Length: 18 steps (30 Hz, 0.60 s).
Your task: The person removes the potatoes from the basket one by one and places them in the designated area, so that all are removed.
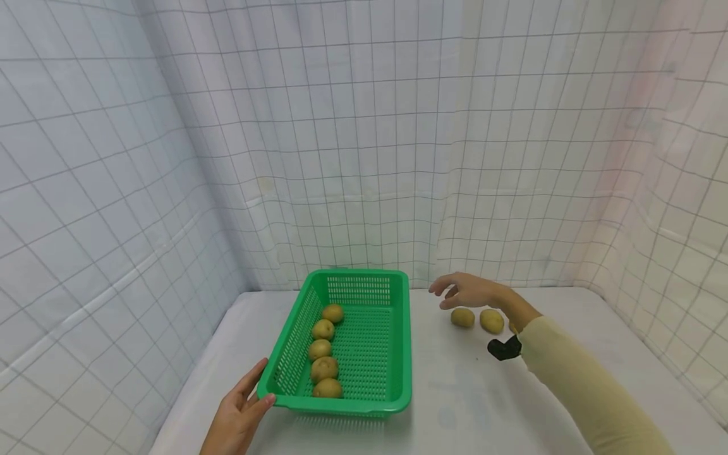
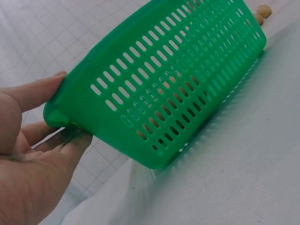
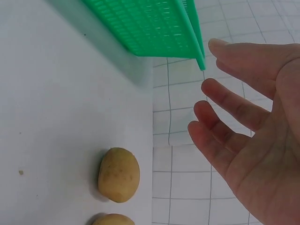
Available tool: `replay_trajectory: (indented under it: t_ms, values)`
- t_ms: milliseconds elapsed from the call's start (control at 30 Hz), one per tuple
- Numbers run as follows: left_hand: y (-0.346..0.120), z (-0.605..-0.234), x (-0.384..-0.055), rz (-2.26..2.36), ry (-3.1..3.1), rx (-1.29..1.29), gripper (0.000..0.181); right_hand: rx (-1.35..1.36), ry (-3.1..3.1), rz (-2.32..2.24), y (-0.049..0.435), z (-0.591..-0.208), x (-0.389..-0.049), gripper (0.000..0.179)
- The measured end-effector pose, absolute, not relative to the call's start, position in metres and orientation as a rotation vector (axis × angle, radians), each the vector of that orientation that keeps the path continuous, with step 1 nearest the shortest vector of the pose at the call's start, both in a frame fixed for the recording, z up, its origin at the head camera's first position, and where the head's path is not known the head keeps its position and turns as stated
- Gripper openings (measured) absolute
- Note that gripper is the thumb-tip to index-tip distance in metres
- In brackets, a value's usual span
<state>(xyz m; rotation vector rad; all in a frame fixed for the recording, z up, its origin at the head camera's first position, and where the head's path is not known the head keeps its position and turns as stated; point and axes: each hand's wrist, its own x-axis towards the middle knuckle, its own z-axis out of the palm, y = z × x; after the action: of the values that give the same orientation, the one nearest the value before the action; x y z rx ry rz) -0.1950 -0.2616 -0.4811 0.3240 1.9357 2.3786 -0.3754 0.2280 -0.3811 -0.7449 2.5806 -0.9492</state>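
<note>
From my remote seat I see the left hand pinching the green basket at its near-left corner, thumb on the rim; five potatoes line the basket's left side; the right hand, fingers apart and loosely bent, hovers near three loose potatoes, one partly hidden, on the white table.
</note>
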Motion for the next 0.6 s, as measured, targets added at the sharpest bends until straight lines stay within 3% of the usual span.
replay_trajectory:
  t_ms: [600]
  values:
    - [-0.26, -0.479, -0.194, 2.375, 1.959, 0.251, 0.079, -0.956, 2.477, -0.931, 0.164, -0.379, -0.381, 0.043]
